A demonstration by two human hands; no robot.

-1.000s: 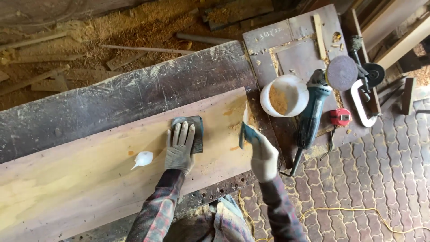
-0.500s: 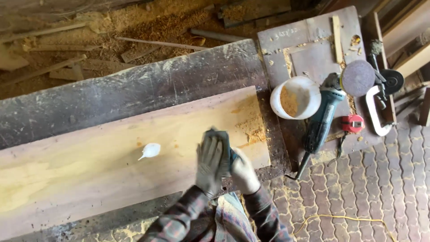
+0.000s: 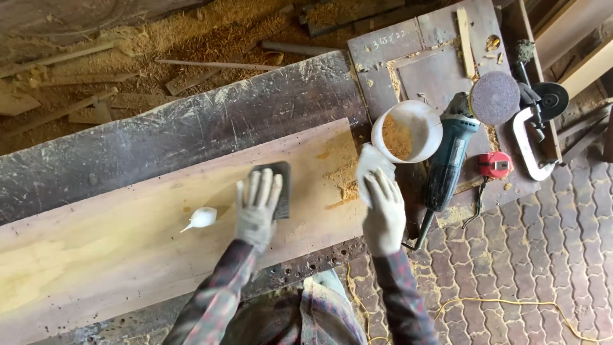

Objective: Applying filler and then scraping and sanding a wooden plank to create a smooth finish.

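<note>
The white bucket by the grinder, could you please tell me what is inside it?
The white bucket holds tan sawdust heaped on one side; its bottom beneath stays covered.

So the desk (image 3: 159, 137) is a dark, scuffed slab with a pale wooden board (image 3: 128, 249) lying along it. At the board's 3 o'clock end sits a dusty panel (image 3: 415, 45) carrying a white bucket (image 3: 408, 131) of sawdust, a teal angle grinder (image 3: 450, 153) and a red tape measure (image 3: 495, 165).
</note>
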